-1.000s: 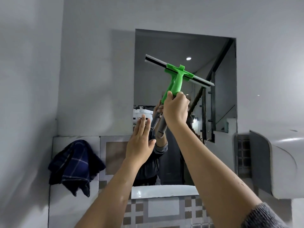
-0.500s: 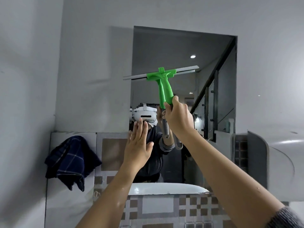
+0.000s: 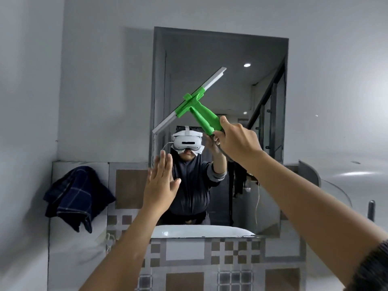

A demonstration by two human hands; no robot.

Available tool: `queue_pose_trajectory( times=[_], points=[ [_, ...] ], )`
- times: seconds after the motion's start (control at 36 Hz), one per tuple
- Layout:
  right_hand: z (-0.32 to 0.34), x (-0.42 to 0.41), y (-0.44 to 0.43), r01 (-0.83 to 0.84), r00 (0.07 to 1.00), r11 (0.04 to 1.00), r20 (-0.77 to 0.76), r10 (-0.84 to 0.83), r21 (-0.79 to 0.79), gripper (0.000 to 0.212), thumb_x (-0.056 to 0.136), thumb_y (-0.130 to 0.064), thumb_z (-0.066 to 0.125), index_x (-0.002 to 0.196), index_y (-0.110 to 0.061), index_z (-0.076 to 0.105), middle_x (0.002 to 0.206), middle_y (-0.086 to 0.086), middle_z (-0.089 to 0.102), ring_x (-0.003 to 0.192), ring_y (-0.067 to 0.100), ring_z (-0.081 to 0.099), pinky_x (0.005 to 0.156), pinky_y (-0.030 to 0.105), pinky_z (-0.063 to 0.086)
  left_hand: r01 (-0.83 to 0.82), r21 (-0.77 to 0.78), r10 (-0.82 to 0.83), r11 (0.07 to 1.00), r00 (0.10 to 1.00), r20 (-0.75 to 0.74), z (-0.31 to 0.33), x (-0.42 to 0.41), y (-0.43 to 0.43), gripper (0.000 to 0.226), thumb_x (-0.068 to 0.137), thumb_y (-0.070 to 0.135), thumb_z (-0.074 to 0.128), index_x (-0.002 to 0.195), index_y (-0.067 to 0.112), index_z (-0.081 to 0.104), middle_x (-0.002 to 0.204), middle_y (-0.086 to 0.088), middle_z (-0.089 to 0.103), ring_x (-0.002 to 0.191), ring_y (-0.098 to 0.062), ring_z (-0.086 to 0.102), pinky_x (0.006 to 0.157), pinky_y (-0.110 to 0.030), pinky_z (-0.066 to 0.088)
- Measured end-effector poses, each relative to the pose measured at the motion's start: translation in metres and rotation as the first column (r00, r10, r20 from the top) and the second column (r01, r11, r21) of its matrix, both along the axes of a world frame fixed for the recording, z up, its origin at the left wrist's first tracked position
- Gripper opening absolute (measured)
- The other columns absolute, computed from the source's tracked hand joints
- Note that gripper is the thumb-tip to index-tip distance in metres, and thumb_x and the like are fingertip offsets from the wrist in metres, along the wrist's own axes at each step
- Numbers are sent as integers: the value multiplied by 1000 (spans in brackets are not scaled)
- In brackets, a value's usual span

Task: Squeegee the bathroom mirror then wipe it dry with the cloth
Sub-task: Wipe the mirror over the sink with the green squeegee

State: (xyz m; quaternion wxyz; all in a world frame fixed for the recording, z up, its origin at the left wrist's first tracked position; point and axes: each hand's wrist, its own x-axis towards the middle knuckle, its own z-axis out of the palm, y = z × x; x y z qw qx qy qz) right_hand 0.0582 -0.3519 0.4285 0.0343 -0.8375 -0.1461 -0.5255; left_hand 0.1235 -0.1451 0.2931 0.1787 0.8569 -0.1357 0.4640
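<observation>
The bathroom mirror [image 3: 222,59] hangs on the grey wall ahead. My right hand [image 3: 237,141] grips the handle of a green squeegee [image 3: 201,114] held in front of the glass. Its grey blade is tilted, running from the mirror's left edge up toward the right. My left hand [image 3: 160,185] is raised flat with fingers apart near the mirror's lower left part and holds nothing. A dark blue checked cloth [image 3: 76,196] hangs on the tiled wall to the left of the mirror.
A patterned tile band [image 3: 231,255] runs under the mirror. A white fixture [image 3: 352,173] juts out at the right, with a dark handle [image 3: 371,208] below it. The mirror reflects a person wearing a headset and a white basin rim [image 3: 201,231].
The squeegee has turned from nearly level to steeply tilted, its right end now up. My right hand moved right and slightly down. My left hand stayed raised and open.
</observation>
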Motion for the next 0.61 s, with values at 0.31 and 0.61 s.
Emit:
queue_pose_trajectory(
  times=[0.31, 0.61],
  points=[
    [22, -4, -54, 131, 989, 975, 92, -115, -182, 48, 97, -34, 40, 139, -13, 32, 104, 11, 67, 86, 33, 64, 64, 33, 42, -23, -13, 23, 1000, 1000, 0, -4, 2, -1, 82, 92, 39, 46, 143, 19, -15, 152, 3, -21, 139, -14, -18, 116, -43, 4],
    [-3, -10, -117, 148, 988, 982, 58, -142, -117, 44, 96, -32, 40, 136, -15, 35, 99, 11, 67, 80, 31, 62, 64, 32, 38, -31, 44, 30, 999, 999, 17, -12, 6, -1, 87, 90, 37, 51, 142, 19, -17, 153, 1, -17, 142, -19, -13, 115, -39, 1]
  ],
)
